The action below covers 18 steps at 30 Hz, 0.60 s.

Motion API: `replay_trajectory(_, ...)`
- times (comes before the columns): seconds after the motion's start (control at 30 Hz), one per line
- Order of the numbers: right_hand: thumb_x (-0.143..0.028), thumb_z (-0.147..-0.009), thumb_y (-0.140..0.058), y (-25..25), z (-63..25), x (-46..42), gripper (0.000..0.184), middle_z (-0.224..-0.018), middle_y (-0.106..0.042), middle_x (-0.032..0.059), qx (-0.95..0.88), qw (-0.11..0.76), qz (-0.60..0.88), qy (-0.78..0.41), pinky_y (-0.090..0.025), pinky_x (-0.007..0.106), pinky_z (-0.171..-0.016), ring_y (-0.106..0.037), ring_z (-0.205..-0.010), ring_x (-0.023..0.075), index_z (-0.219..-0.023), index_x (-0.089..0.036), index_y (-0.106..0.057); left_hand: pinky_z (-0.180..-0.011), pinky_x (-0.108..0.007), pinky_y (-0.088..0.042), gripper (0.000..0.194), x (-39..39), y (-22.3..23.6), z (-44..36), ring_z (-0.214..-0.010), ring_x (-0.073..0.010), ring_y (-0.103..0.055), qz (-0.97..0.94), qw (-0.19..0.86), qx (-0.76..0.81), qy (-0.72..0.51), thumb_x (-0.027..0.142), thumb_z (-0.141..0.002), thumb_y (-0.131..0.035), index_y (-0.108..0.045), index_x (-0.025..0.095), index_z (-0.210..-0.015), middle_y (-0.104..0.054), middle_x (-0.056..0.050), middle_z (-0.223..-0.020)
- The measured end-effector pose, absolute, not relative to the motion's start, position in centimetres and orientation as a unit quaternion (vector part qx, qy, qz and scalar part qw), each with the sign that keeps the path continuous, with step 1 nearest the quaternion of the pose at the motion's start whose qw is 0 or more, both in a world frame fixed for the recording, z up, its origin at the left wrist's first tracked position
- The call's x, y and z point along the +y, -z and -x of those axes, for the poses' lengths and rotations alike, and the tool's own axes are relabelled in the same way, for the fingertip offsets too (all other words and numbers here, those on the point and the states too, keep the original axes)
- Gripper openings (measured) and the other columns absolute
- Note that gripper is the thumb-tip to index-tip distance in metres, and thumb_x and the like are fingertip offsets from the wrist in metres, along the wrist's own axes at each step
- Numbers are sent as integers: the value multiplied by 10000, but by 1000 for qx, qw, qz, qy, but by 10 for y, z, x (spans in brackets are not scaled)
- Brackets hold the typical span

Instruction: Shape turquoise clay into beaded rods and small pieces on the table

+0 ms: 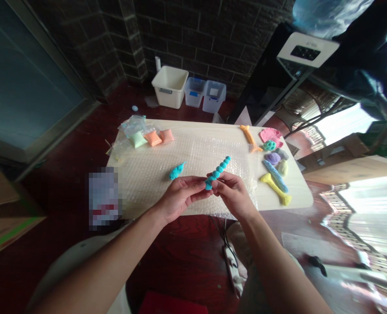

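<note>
Bare forearms (pixel 128 250) reach in from the near edge, and both hands meet above the table. Left hand (pixel 182 195) and right hand (pixel 234 194) are narrowed into pinches, thumbs and fingers closed on the near end of a bright teal strand of soft modelling clay, beaded like a row of little balls (pixel 220 168). Its free end points far and right.

Just left of the fingers, a separate teal clay lump with a thin pointed tip (pixel 177 171) rests on a clear sheet of bubble wrap (pixel 154 170), which covers much of the pale wooden table (pixel 299 192).

Farther out on the right sit shaped clay pieces: an orange bone-like bar (pixel 248 137), a flat pink piece with a wavy edge (pixel 268 134), a green-teal ball with dark hollows (pixel 269 145), a rounded purple lump (pixel 272 158), a blue roll (pixel 276 176) and, nearest, a yellow bone-like bar (pixel 276 189). At the far left lie a pale green packet (pixel 138 139), an orange packet (pixel 153 138) and a salmon packet (pixel 167 136), all plump (seals too small to judge).

Progress looks well along: the right-hand group seems formed, and the strand has its row of balls. Its pinched end appears unfinished, though the fingers partly hide it; the teal lump lies unattached, and the packets look unused.
</note>
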State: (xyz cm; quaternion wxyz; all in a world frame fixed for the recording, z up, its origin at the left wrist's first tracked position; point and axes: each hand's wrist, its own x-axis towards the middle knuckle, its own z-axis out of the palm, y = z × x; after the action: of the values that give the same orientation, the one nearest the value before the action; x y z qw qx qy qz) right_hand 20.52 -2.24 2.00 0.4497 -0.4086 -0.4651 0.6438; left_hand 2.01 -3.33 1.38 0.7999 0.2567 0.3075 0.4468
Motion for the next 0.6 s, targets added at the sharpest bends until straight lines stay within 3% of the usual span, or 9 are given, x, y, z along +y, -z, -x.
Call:
replay_trajectory(0.37, -437, -753, -914, -25, -200, -26, 287, -761, -668, 9, -503, 431, 407, -629, -510, 329, -719, -603, -748, 176, -873, -216, -776, -880, -305, -598, 227, -34, -8, -20, -906, -177, -744, -237, 805, 324, -438, 303, -800, -893, -826, 143, -947, -808, -86, -1014)
replay_trajectory(0.47, -400, -744, -922, -23, -201, -24, 372, -788, -667, -1, -478, 449, 407, -636, -505, 307, -698, -608, -747, 165, -1047, -235, -785, -869, -287, -600, 203, -33, -9, -20, -896, -168, -745, -237, 808, 315, -437, 281, -817, -878, -821, 142, -955, -805, -83, -1020)
replay_trajectory(0.6, -405, -847, -809, -23, -205, -21, 492, -846, -682, 14, -422, 500, 399, -642, -440, 268, -580, -585, -685, 141, -1303, -247, -709, -831, -278, -606, 246, -32, -11, -19, -824, -159, -753, -227, 809, 322, -436, 285, -783, -907, -812, 140, -958, -795, -62, -936)
